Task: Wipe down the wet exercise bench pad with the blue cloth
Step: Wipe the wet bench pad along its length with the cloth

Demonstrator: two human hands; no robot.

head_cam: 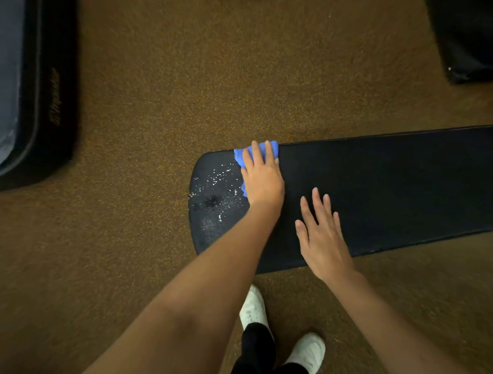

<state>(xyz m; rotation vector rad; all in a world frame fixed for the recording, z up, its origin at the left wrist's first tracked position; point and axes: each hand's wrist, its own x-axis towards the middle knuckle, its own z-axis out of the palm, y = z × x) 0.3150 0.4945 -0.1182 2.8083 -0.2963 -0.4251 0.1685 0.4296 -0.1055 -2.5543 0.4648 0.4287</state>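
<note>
I'm looking straight down at the black bench pad, a long padded surface running from the middle of the view out to the right edge, with its rounded end on the left. My left hand lies flat on the blue cloth, pressing it against the pad near the far edge, close to that rounded end. The fingers are straight and held close together on top of the cloth, not curled round it; blue fabric pokes out past the fingertips and along the hand's left side. Just left of the cloth, water droplets glint across the rounded end, with a wetter sheen lower down toward the near edge. My right hand is flat too, palm down over the pad's dry-looking middle part, fingers straight and slightly spread, holding nothing. Whether the palm actually touches, I cannot tell. Below, two white shoes stand on the speckled brown floor. A dark piece of equipment sits at far left, another dark object at top right.
</note>
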